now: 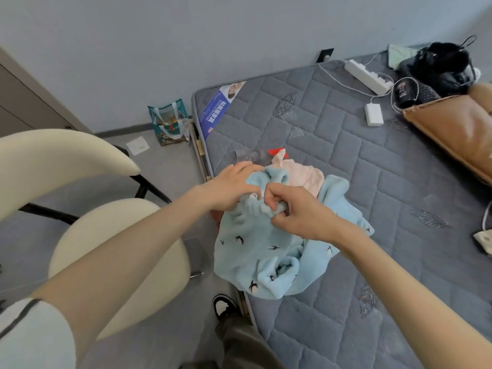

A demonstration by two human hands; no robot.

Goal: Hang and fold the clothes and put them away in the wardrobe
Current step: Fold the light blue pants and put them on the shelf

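Observation:
A light blue fleece garment [266, 251] printed with small dark birds lies crumpled at the near edge of the grey quilted mattress [372, 182]. My left hand [229, 187] grips its upper edge, and my right hand [298, 211] pinches a bunched fold of the same fabric just beside it. Behind the blue garment lies a pale pink garment [300, 174], with a red piece [277, 151] showing past it. The wardrobe [24, 102] shows only as a grey panel at the far left.
A cream chair [87, 198] stands close on my left. On the floor by the wall sit a green shopping bag [169, 123] and a paper slip. A power strip [368, 75], white adapter [373, 115], black bag [442, 65] and tan cushion [452, 129] occupy the mattress's far right.

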